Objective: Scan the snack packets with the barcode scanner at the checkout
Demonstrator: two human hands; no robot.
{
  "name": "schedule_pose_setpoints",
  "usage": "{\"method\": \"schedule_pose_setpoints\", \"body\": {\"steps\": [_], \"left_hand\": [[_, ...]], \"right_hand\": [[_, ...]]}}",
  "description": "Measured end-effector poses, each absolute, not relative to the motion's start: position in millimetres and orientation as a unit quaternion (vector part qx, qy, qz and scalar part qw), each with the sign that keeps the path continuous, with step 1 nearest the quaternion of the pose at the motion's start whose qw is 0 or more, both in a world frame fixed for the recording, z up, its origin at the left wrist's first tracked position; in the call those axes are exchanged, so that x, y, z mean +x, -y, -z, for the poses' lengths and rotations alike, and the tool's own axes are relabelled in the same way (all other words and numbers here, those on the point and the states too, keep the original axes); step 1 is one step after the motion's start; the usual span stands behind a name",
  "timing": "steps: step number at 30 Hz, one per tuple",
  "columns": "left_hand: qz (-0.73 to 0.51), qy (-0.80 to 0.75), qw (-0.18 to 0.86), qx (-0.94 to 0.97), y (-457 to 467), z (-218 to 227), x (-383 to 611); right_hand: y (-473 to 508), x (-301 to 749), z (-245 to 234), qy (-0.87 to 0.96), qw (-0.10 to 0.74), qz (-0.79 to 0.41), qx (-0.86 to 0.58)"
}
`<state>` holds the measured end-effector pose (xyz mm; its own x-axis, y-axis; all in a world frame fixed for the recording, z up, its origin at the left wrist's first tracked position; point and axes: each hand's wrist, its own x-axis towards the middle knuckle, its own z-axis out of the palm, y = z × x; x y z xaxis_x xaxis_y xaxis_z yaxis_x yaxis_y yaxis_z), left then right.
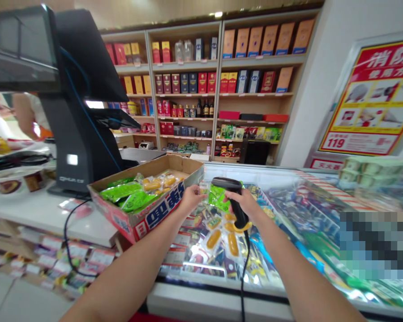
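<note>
Left hand (190, 200): fingers narrow, pinching green snack packet (216, 197), which lies between the hands, just under the nose of black barcode scanner (237, 206), gripped closed in right hand (245, 201)

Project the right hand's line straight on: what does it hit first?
The right hand grips a corded barcode scanner and points up and left. First in line looks to be the green packet held by the left hand, though depth is hard to judge.
</note>
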<state>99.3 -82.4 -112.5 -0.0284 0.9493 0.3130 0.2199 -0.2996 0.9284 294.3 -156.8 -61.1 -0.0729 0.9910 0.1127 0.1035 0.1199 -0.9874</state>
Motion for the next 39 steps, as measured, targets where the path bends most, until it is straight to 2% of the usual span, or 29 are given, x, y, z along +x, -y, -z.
{"method": "schedule_pose_setpoints", "body": {"steps": [12,29,32,39], "left_hand": [[-0.538,-0.516,0.283,0.603,94.2,101.3,99.2],[-0.542,-0.516,0.275,0.603,102.7,94.0,102.0],[-0.525,-0.534,0.223,0.625,109.4,81.4,99.5],[-0.441,-0.625,-0.049,0.643,133.4,5.4,56.8]], "right_hand": [[163.7,284.6,60.6,0.600,0.452,-0.470,-0.463],[165.2,284.6,60.2,0.601,0.447,-0.471,-0.466],[164.4,281.8,58.0,0.588,0.465,-0.471,-0.466],[153.4,249.5,20.0,0.619,0.472,-0.471,-0.414]]}}
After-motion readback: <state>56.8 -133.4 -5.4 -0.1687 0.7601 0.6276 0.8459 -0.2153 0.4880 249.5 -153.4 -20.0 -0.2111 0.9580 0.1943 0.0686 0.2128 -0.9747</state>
